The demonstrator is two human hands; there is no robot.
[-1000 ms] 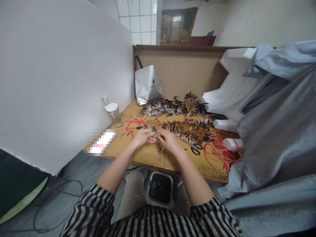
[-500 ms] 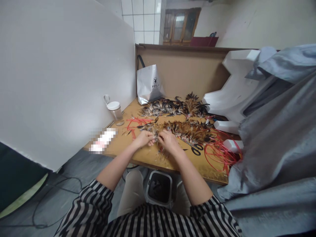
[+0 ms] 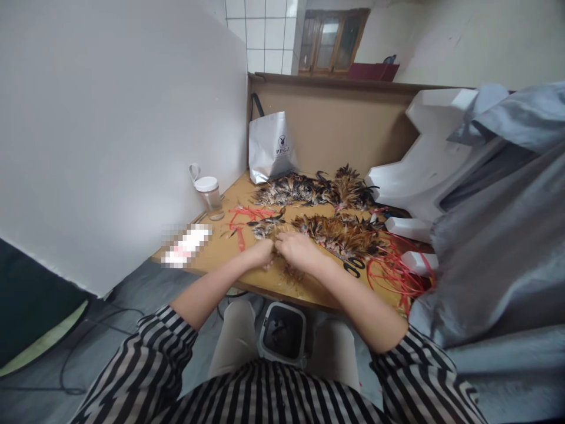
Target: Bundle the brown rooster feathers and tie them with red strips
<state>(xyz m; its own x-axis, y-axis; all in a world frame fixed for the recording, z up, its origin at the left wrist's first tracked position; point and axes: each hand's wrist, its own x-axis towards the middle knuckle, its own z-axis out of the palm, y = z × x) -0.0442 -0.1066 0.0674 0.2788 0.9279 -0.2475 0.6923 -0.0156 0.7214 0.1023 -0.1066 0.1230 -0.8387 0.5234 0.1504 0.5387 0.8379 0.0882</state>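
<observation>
My left hand [image 3: 261,254] is closed, its fingers curled at the near side of the table. Right against it, my right hand [image 3: 296,249] is closed too, with its back turned up. A small tuft of brown feathers shows between the two; the fingertips are mostly hidden. Just beyond my hands lies a row of brown and golden feathers [image 3: 346,229], bundled close together. Loose feathers [image 3: 292,273] lie under my right hand. Black-handled scissors [image 3: 354,266] rest to the right of my right hand, their blades partly covered by feathers.
A second row of dark feathers [image 3: 293,191] lies farther back, before a silver bag [image 3: 270,147]. Red plastic string [image 3: 391,274] is tangled at the right, with more red strips [image 3: 247,215] at the left. A lidded jar [image 3: 214,200] stands left. Below is a bin [image 3: 282,334].
My right hand has moved left and over, now meeting my left hand. My left hand has turned and its fingers are more curled. The whole view has shifted slightly.
</observation>
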